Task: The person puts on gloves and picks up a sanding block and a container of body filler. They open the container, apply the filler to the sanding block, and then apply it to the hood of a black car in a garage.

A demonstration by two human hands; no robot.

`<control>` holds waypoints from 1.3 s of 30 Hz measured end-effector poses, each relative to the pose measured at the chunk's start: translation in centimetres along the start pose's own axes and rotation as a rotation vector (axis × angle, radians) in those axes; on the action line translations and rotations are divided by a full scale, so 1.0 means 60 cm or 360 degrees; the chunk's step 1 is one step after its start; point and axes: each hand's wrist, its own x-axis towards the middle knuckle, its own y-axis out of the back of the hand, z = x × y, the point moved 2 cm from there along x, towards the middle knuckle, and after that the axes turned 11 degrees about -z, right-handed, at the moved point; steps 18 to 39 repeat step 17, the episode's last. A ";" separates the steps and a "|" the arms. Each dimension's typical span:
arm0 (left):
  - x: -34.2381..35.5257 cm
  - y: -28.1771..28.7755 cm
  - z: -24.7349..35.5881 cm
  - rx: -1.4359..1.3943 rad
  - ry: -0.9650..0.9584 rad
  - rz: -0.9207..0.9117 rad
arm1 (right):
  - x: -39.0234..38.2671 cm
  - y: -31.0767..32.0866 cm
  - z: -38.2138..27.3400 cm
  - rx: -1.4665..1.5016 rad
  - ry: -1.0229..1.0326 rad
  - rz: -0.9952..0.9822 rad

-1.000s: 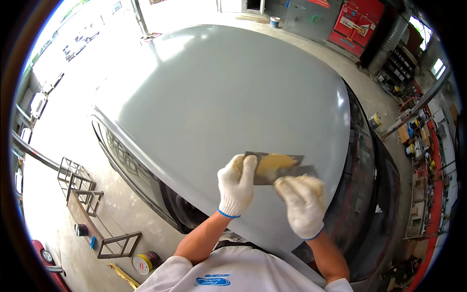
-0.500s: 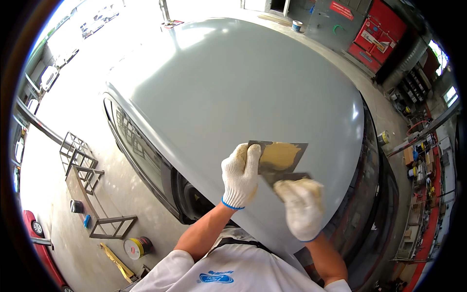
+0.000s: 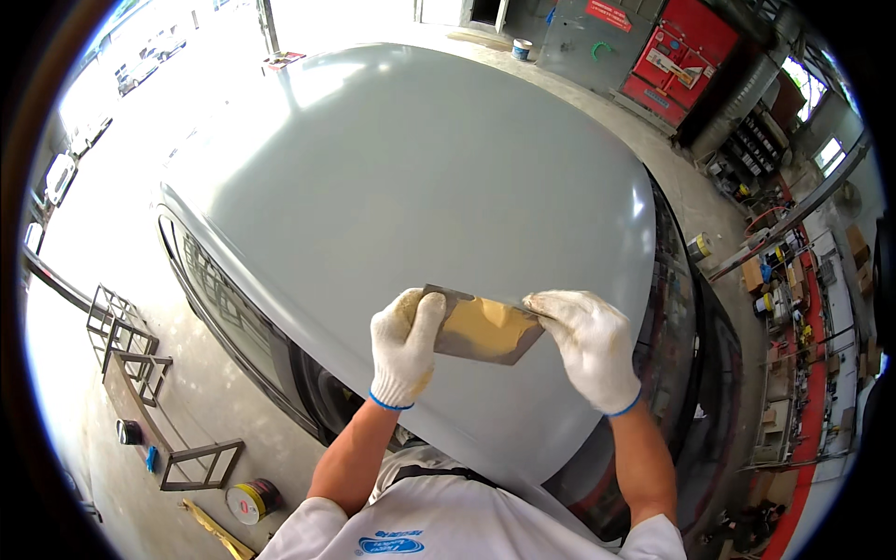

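My left hand (image 3: 403,341), in a white knit glove with a blue cuff, grips a flat metal putty spreader (image 3: 459,348) at its left end. A broad smear of yellow putty (image 3: 493,323) covers much of its upper face. My right hand (image 3: 595,347), gloved alike, is closed in a pinch at the spreader's right end. The second spreader it holds is turned nearly edge-on and mostly hidden behind the fingers. Below both hands spreads a car's dull grey roof (image 3: 401,187); the hands are held over its near part.
A metal frame stand (image 3: 201,467) and a paint can (image 3: 252,501) are on the floor at left. Cluttered shelves (image 3: 793,327) line the right wall. A red cabinet (image 3: 677,61) stands far right, with a white bucket (image 3: 521,49) near it.
My right hand has risen to the right end of the left-hand spreader, turning its own spreader edge-on. The left-hand spreader has tilted, and the putty on it has changed shape. The view has shifted.
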 end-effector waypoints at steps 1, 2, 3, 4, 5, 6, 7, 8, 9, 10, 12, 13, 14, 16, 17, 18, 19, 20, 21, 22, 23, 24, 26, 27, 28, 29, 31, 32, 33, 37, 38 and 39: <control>-0.001 -0.001 -0.001 0.0014 -0.0020 0.0078 | 0.004 -0.004 -0.019 -0.0232 0.0036 0.0120; 0.000 -0.006 0.000 0.0056 -0.0055 0.0104 | -0.001 -0.010 -0.043 -0.0478 0.0055 0.0242; 0.002 -0.013 0.002 0.0099 -0.0090 0.0132 | -0.010 -0.022 -0.056 -0.0508 0.0134 0.0333; 0.002 -0.017 0.005 0.0144 -0.0120 0.0165 | -0.013 -0.035 -0.074 -0.0529 0.0188 0.0312; -0.001 -0.024 0.017 0.0092 -0.0075 0.0127 | -0.026 -0.058 -0.082 -0.0486 0.0173 0.0256; 0.002 -0.023 0.015 0.0134 -0.0093 0.0137 | -0.038 -0.078 -0.084 -0.0443 0.0158 0.0201; 0.005 -0.017 0.006 0.0179 -0.0117 0.0167 | -0.044 -0.083 -0.087 -0.0391 0.0196 0.0161; 0.007 -0.012 -0.002 0.0225 -0.0139 0.0195 | -0.049 -0.087 -0.088 -0.0340 0.0232 0.0122; 0.005 -0.007 -0.010 0.0265 -0.0176 0.0232 | -0.051 -0.089 -0.087 -0.0289 0.0268 0.0082; 0.002 -0.008 -0.009 0.0285 -0.0145 0.0214 | -0.050 -0.088 -0.080 -0.0258 0.0232 0.0207; -0.008 -0.011 -0.007 0.0325 -0.0084 0.0179 | -0.033 -0.080 -0.072 -0.0304 0.0183 0.0326; -0.011 -0.015 -0.007 0.0337 -0.0140 0.0167 | -0.023 -0.070 -0.074 -0.0391 0.0164 0.0323; -0.012 -0.016 -0.004 0.0272 -0.0127 0.0210 | -0.029 -0.080 -0.078 -0.0330 0.0202 0.0285; -0.007 -0.017 0.011 0.0138 -0.0106 0.0307 | -0.048 -0.108 -0.081 -0.0211 0.0292 0.0209; -0.007 -0.017 0.010 0.0134 -0.0109 0.0315 | -0.048 -0.102 -0.079 -0.0140 0.0265 0.0120; -0.007 -0.017 0.010 0.0134 -0.0109 0.0315 | -0.048 -0.102 -0.079 -0.0140 0.0265 0.0120; -0.007 -0.017 0.010 0.0134 -0.0109 0.0315 | -0.048 -0.102 -0.079 -0.0140 0.0265 0.0120; -0.007 -0.017 0.010 0.0134 -0.0109 0.0315 | -0.048 -0.102 -0.079 -0.0140 0.0265 0.0120; -0.007 -0.017 0.010 0.0134 -0.0109 0.0315 | -0.048 -0.102 -0.079 -0.0140 0.0265 0.0120; -0.007 -0.017 0.010 0.0134 -0.0109 0.0315 | -0.048 -0.102 -0.079 -0.0140 0.0265 0.0120; -0.007 -0.017 0.010 0.0134 -0.0109 0.0315 | -0.048 -0.102 -0.079 -0.0140 0.0265 0.0120; -0.007 -0.017 0.010 0.0134 -0.0109 0.0315 | -0.048 -0.102 -0.079 -0.0140 0.0265 0.0120; -0.007 -0.017 0.010 0.0134 -0.0109 0.0315 | -0.048 -0.102 -0.079 -0.0140 0.0265 0.0120; -0.007 -0.017 0.010 0.0134 -0.0109 0.0315 | -0.048 -0.102 -0.079 -0.0140 0.0265 0.0120; -0.007 -0.017 0.010 0.0134 -0.0109 0.0315 | -0.048 -0.102 -0.079 -0.0140 0.0265 0.0120; -0.007 -0.017 0.010 0.0134 -0.0109 0.0315 | -0.048 -0.102 -0.079 -0.0140 0.0265 0.0120; -0.007 -0.017 0.010 0.0134 -0.0109 0.0315 | -0.048 -0.102 -0.079 -0.0140 0.0265 0.0120; -0.007 -0.017 0.010 0.0134 -0.0109 0.0315 | -0.048 -0.102 -0.079 -0.0140 0.0265 0.0120; -0.007 -0.017 0.010 0.0134 -0.0109 0.0315 | -0.048 -0.102 -0.079 -0.0140 0.0265 0.0120; -0.007 -0.017 0.010 0.0134 -0.0109 0.0315 | -0.048 -0.102 -0.079 -0.0140 0.0265 0.0120; -0.007 -0.017 0.010 0.0134 -0.0109 0.0315 | -0.048 -0.102 -0.079 -0.0140 0.0265 0.0120; -0.007 -0.017 0.010 0.0134 -0.0109 0.0315 | -0.048 -0.102 -0.079 -0.0140 0.0265 0.0120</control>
